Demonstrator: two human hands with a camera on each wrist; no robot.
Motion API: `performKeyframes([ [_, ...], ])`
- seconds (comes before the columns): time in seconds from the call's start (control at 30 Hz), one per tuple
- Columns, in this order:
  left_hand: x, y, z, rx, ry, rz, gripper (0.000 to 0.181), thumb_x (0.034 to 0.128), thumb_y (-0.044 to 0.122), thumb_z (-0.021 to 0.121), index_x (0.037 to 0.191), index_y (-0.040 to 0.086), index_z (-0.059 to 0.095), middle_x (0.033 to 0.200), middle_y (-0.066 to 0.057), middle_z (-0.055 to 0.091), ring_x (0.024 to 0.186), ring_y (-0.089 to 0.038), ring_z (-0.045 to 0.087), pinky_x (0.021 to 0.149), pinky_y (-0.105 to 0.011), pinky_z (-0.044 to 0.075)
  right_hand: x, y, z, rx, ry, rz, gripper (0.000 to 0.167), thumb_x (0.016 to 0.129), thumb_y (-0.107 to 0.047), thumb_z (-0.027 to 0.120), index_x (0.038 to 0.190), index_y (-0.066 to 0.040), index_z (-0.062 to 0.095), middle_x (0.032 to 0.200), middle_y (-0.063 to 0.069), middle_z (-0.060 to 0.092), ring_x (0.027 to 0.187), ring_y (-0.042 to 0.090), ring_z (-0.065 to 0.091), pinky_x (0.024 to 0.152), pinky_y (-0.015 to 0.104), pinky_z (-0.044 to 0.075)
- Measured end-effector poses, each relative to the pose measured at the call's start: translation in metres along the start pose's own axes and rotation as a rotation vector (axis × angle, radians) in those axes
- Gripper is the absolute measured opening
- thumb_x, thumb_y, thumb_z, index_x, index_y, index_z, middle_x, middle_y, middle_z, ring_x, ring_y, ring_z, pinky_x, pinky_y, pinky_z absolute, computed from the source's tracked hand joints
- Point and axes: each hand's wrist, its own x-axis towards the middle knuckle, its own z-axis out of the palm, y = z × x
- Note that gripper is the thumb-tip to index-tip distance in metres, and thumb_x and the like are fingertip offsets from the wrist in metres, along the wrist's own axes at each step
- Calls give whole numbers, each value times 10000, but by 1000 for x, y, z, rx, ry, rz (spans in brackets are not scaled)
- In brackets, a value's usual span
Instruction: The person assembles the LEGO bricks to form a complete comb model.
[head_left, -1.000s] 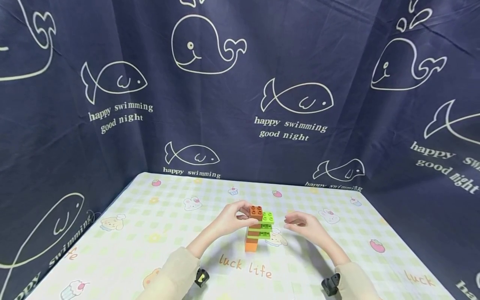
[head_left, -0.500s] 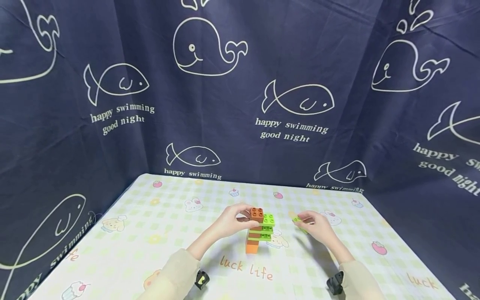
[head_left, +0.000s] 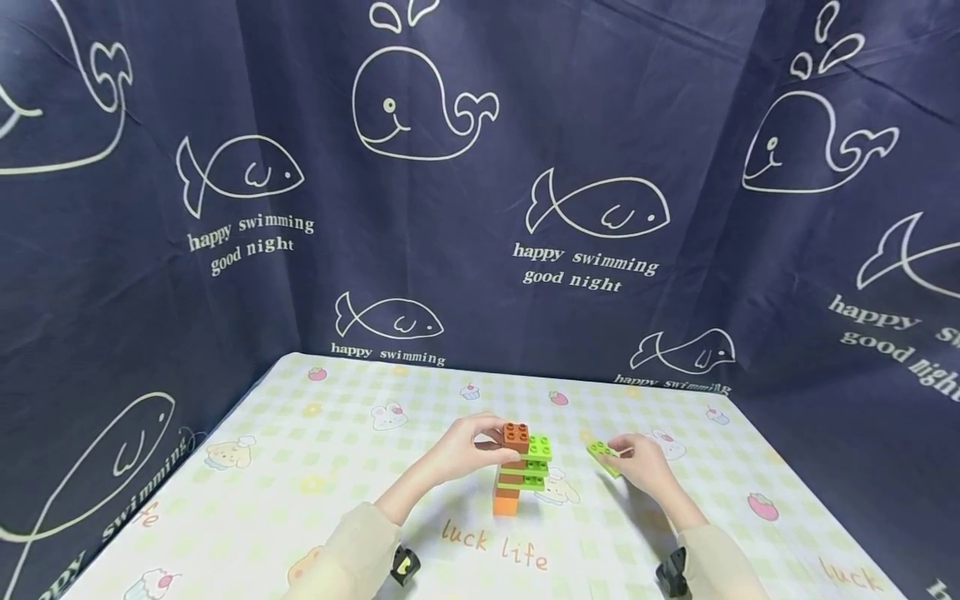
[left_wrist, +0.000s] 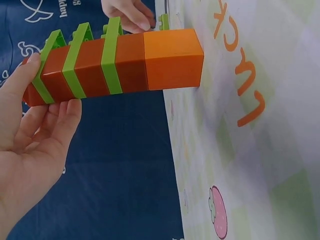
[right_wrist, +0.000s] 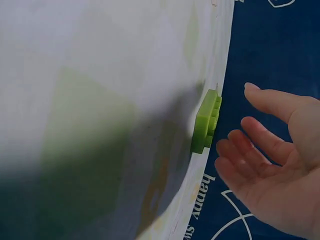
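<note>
A tower of toy building bricks stands upright on the table, with an orange brick (head_left: 506,503) at its foot. Brown bricks (left_wrist: 131,69) alternate with three green plates (left_wrist: 111,62) whose studded ends jut to the right in the head view. My left hand (head_left: 465,450) grips the brown top brick (head_left: 516,433) between thumb and fingers. To the tower's right, a separate green studded plate (right_wrist: 205,122) lies on the cloth. Beside it, my right hand (right_wrist: 280,155) is held with loosely bent fingers and thumb apart, and the right wrist view shows a gap between them and the plate.
A pale checked tablecloth (head_left: 360,533) with printed cartoons and lettering covers the table. Dark blue curtains (head_left: 480,250) with white whale and fish drawings hang close along the back and both sides.
My right hand has moved away from the tower to the right, and the loose green plate, hidden at first, now shows beside its fingertips. My left hand keeps its grip on the tower.
</note>
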Motion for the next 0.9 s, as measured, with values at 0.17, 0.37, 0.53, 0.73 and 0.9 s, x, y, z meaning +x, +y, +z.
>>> performKeyframes([
  [0.17, 1, -6, 0, -3, -18, -22, 296, 812, 259, 734, 1079, 149, 673, 972, 52, 632, 914, -46, 612, 851, -166, 509, 1, 5, 4, -39, -35, 29, 405, 759, -150, 741, 1039, 112, 613, 989, 263, 645, 865, 346, 634, 792, 458, 522],
  [0.37, 1, -6, 1, 5, -16, -13, 304, 813, 265, 733, 1089, 152, 672, 974, 53, 634, 916, -49, 612, 851, -171, 511, 3, 8, 4, -83, -80, 75, 519, 756, -189, 740, 1113, 144, 563, 1016, 295, 626, 941, 402, 600, 847, 503, 493],
  [0.53, 2, -6, 1, 10, -16, -13, 303, 813, 274, 732, 1085, 155, 672, 969, 56, 634, 910, -38, 606, 852, -169, 509, 6, 7, 4, -106, -104, 80, 518, 757, -170, 739, 1113, 158, 554, 998, 292, 625, 925, 395, 597, 831, 499, 494],
  [0.73, 3, -8, 1, 8, -6, 2, 289, 809, 261, 737, 1062, 136, 674, 964, 26, 634, 905, -68, 613, 845, -168, 512, 8, 7, 6, -131, -127, 94, 475, 763, -121, 726, 1116, 151, 561, 1036, 292, 622, 952, 394, 592, 854, 501, 482],
  [0.9, 2, -10, 1, 9, 4, 14, 268, 807, 248, 740, 1037, 127, 675, 960, 8, 635, 900, -79, 614, 837, -165, 514, 8, 8, 7, -131, -134, 71, 449, 760, -85, 719, 1111, 150, 569, 1033, 288, 629, 954, 392, 597, 863, 507, 478],
])
